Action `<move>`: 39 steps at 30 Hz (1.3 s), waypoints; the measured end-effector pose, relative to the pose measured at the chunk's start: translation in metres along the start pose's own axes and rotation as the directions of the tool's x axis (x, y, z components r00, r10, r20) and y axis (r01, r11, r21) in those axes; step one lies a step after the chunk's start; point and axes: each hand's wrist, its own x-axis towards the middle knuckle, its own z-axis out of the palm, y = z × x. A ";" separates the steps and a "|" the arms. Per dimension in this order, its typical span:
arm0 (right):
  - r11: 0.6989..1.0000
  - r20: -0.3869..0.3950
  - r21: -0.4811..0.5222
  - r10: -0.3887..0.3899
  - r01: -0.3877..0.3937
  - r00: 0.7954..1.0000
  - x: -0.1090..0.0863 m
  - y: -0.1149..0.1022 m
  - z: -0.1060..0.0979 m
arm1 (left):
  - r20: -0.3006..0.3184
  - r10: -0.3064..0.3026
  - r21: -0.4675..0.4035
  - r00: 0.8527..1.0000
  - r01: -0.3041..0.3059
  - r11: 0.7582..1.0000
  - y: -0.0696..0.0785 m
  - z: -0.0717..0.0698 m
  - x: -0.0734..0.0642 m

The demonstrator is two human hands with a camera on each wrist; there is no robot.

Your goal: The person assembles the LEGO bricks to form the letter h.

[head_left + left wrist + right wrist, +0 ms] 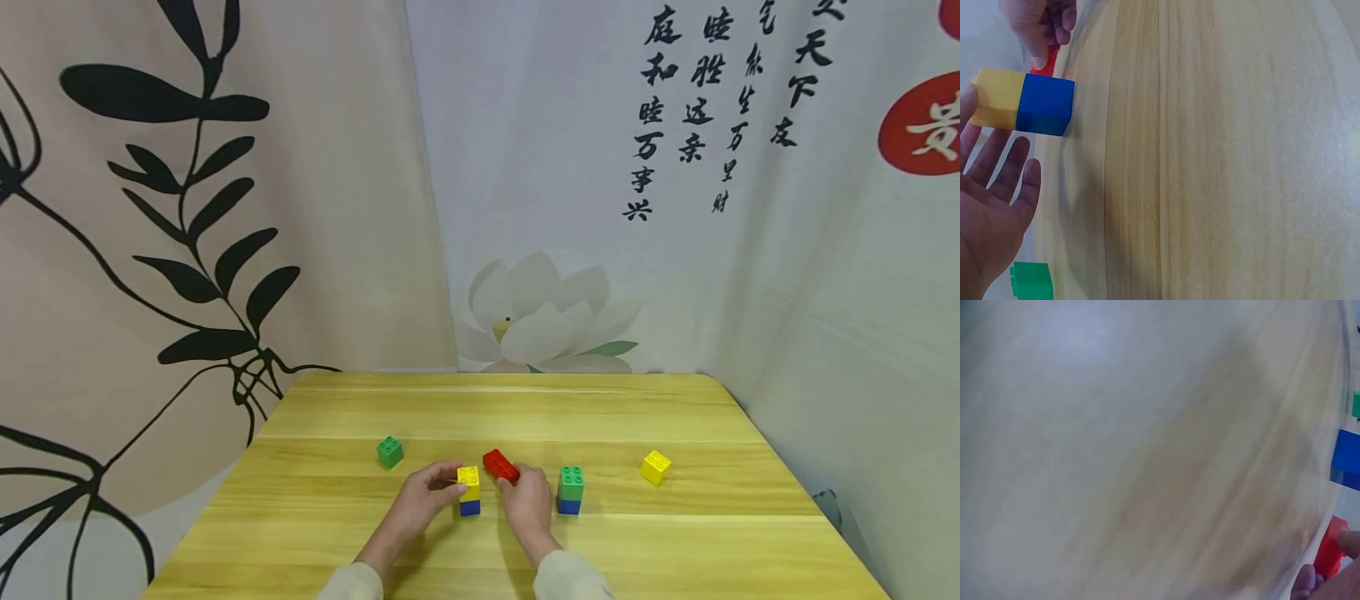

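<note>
Between thumb and index finger, my left hand (414, 505) pinches a yellow toy building brick (468, 480), which sits on top of a blue brick (470, 507). In the left wrist view, the other fingers of that hand spread away from the two joined bricks. My right hand (531, 503) holds a red brick (498, 464) by its near end, just right of the yellow-and-blue stack. The red brick (1330, 549) also shows at the lower right edge of the right wrist view, with fingertips on it.
Right of my right hand stands a green brick (571, 482) on a blue brick (568, 507). A single green brick (390, 452) lies farther left, a single yellow brick (656, 467) farther right. All are on a wooden table (480, 408) with a printed curtain (360, 208) behind it.
</note>
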 end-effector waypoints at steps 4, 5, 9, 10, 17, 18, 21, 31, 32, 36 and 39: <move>0.999 0.009 0.036 -0.003 0.003 1.000 0.002 -0.005 -0.003 | -0.007 -0.002 -0.007 1.000 0.002 1.000 0.000 0.001 0.000; 0.999 0.011 0.044 -0.003 0.002 1.000 0.003 -0.006 -0.004 | -0.007 -0.002 -0.010 1.000 0.002 1.000 0.000 0.001 0.000; 0.997 0.012 0.074 -0.012 0.011 1.000 0.007 -0.011 -0.009 | -0.001 0.007 -0.001 1.000 -0.007 1.000 0.000 0.003 0.002; 0.996 0.009 0.084 -0.017 0.016 1.000 0.008 -0.013 -0.010 | 0.002 0.010 0.005 1.000 -0.010 1.000 0.000 0.004 0.002; 0.986 0.025 0.162 -0.049 0.044 0.999 0.018 -0.027 -0.028 | 0.016 -0.014 0.080 1.000 0.013 0.997 0.003 0.008 0.006; 0.985 0.037 0.166 -0.050 0.043 0.998 0.020 -0.029 -0.031 | 0.015 -0.017 0.088 1.000 0.016 0.996 0.004 0.009 0.006; 0.983 0.062 0.179 -0.057 0.045 0.996 0.027 -0.033 -0.042 | 0.014 -0.017 0.094 1.000 0.016 0.995 0.005 0.011 0.005; 0.975 0.148 0.217 -0.071 0.037 0.986 0.047 -0.029 -0.082 | 0.036 0.009 0.086 0.999 -0.012 0.996 0.009 0.021 0.010; 0.976 0.161 0.215 -0.071 0.035 0.984 0.049 -0.028 -0.085 | 0.037 0.011 0.087 0.999 -0.014 0.996 0.009 0.022 0.011; 0.979 0.216 0.202 -0.078 0.034 0.973 0.054 -0.023 -0.098 | 0.040 0.028 0.099 0.999 -0.032 0.995 0.011 0.028 0.014; 0.981 0.247 0.189 -0.097 0.050 0.964 0.058 -0.018 -0.106 | 0.048 0.045 0.104 0.998 -0.049 0.993 0.013 0.033 0.015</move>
